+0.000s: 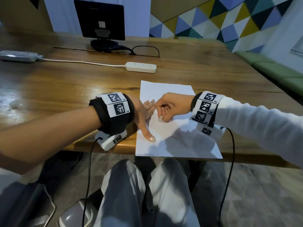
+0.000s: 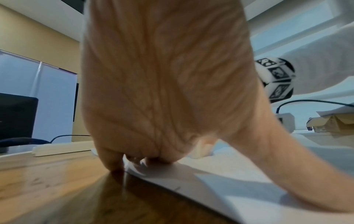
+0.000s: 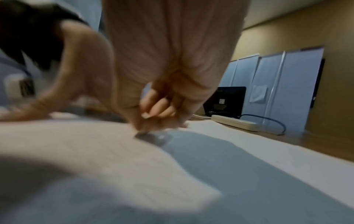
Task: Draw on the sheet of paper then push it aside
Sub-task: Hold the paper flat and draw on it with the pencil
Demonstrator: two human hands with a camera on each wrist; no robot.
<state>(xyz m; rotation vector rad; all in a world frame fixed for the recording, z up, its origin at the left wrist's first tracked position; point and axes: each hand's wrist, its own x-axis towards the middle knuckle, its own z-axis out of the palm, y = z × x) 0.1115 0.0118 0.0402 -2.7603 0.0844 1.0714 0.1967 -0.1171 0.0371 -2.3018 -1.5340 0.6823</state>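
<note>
wooden table [image 1: 65,89] | left hand [image 1: 144,112] flat on paper [image 1: 165,90] | right hand [image 1: 170,107] fingers curled, contents unclear

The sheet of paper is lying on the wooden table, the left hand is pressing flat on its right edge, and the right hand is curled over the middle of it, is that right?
Not quite. The left hand presses flat on the left edge of the sheet of paper, not the right, as the head view shows. The rest holds: the sheet lies on the wooden table and the right hand is curled over its middle.
</note>
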